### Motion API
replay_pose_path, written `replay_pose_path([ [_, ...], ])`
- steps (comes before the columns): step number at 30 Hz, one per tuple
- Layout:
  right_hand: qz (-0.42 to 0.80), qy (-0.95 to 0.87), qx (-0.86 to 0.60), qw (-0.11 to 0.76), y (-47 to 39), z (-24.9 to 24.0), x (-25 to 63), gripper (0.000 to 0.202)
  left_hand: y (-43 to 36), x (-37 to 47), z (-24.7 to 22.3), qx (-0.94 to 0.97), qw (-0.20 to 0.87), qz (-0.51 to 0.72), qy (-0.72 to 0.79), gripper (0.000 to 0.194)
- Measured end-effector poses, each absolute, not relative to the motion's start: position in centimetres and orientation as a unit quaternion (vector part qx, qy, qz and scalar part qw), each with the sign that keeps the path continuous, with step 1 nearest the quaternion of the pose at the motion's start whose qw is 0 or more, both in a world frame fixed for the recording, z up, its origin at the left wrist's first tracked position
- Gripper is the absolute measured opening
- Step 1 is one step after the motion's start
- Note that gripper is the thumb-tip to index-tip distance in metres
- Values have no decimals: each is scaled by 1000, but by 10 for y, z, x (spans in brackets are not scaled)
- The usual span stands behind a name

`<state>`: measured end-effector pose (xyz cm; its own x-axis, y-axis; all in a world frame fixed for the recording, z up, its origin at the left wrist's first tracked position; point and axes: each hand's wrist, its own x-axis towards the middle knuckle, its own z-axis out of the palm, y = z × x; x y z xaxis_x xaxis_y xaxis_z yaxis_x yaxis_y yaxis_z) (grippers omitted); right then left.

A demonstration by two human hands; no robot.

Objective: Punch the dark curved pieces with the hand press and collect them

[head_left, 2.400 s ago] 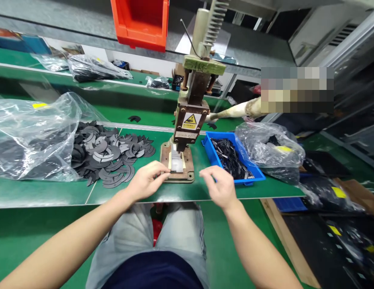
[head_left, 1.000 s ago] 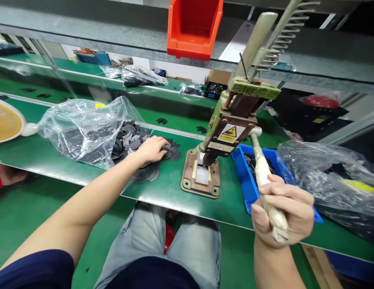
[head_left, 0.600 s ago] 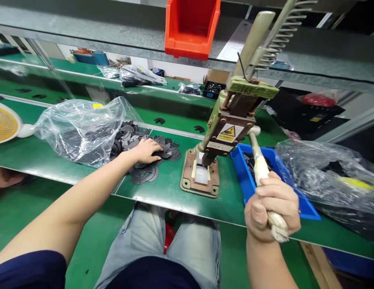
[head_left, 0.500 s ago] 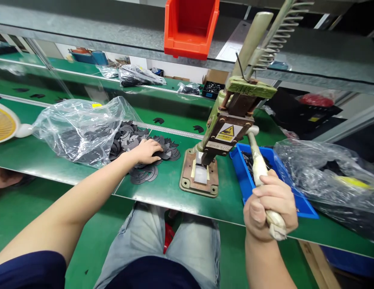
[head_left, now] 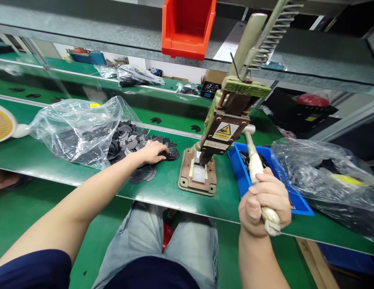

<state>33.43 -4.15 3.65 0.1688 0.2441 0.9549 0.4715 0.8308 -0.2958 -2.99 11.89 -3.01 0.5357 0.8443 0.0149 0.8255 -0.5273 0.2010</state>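
My left hand (head_left: pixel 154 152) reaches over a pile of thin black curved pieces (head_left: pixel 126 138), touching its right side. Its thumb and fingers are apart; the tips partly disappear among the dark pieces. My right hand (head_left: pixel 266 202) is wrapped around the tape-covered lever handle (head_left: pixel 255 162) of a green and brown hand press (head_left: pixel 224 124). The press stands on a bolted base plate (head_left: pixel 183 176), between my hands. Under its ram sits a small pale block (head_left: pixel 199 174). Whether a black piece lies in the press, I cannot make out.
A clear plastic bag (head_left: pixel 75 128) with black pieces lies left of the pile. Right of the press are a blue bin (head_left: pixel 239 172) of dark parts and another plastic bag (head_left: pixel 328 172). An orange bin (head_left: pixel 185 44) sits on the shelf above; a yellow fan (head_left: pixel 1 122) is far left.
My left hand has shifted slightly to the right across the pile, toward its edge. My right hand stays around the lever. The whole view has moved a little.
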Motion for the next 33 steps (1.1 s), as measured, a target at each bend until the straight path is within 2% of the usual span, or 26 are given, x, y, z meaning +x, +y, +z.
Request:
replay_pose_path([
  [2, -80, -641, -281, 710, -41, 37, 334, 24, 117, -26, -24, 875, 121, 89, 460, 30],
  [5, -78, -637, -280, 714, -41, 37, 333, 27, 108, -15, -16, 876, 151, 118, 442, 35],
  [7, -78, -631, -279, 720, -40, 37, 332, 27, 103, -5, -15, 883, 149, 110, 431, 32],
  [10, -76, -628, -281, 722, -41, 36, 332, 24, 98, 11, -22, 888, 156, 117, 416, 22],
  [13, -75, -631, -284, 718, -42, 36, 332, 23, 95, 26, -34, 844, 196, 180, 465, 19],
  [18, -81, -637, -283, 712, -42, 36, 333, 26, 90, 40, -54, 734, 262, 255, 572, 30],
  [22, -81, -630, -286, 718, -42, 35, 332, 26, 93, 45, -55, 655, 376, 332, 565, 32],
  [27, -78, -625, -291, 720, -42, 35, 329, 26, 96, 68, -37, 605, 572, 296, 468, 36],
  [33, -73, -634, -287, 714, -44, 35, 330, 25, 99, 101, -29, 603, 618, 226, 451, 33],
])
